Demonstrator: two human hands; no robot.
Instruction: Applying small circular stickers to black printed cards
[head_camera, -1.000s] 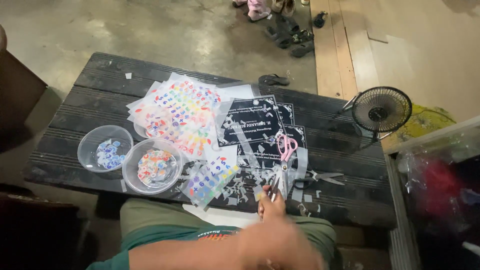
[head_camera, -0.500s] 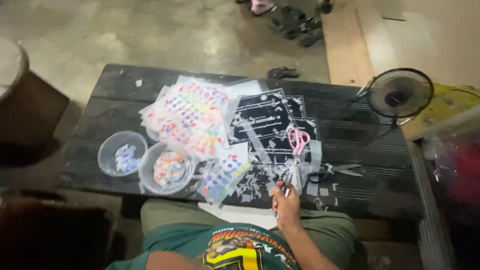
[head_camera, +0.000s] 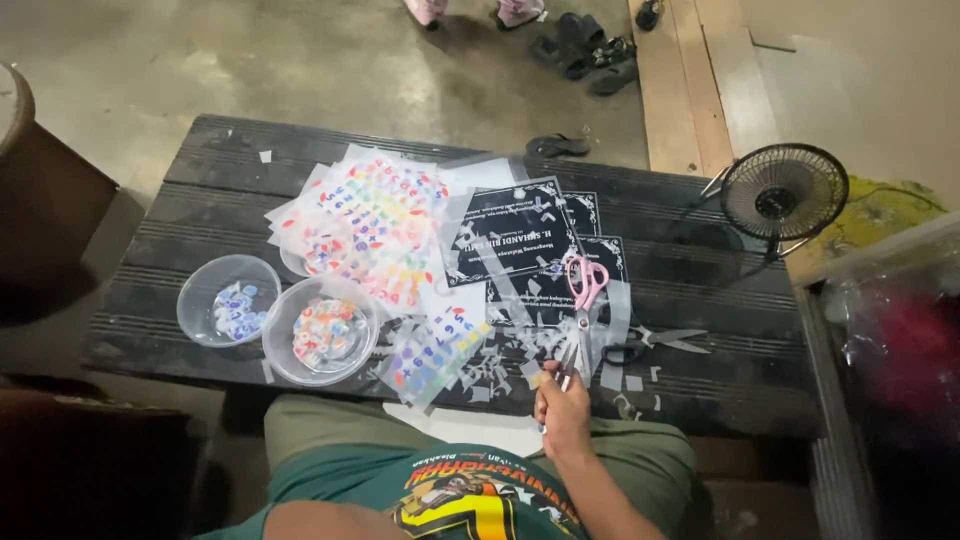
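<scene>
Here, pink-handled scissors (head_camera: 584, 300) beside right hand (head_camera: 563, 405)

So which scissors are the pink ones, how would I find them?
Look at the long black table and go to its right half, where dark printed cards lie under clear plastic strips. The pink scissors lie there, handles away from the person, just above the right hand. The other scissors beside them have dark handles.
</scene>
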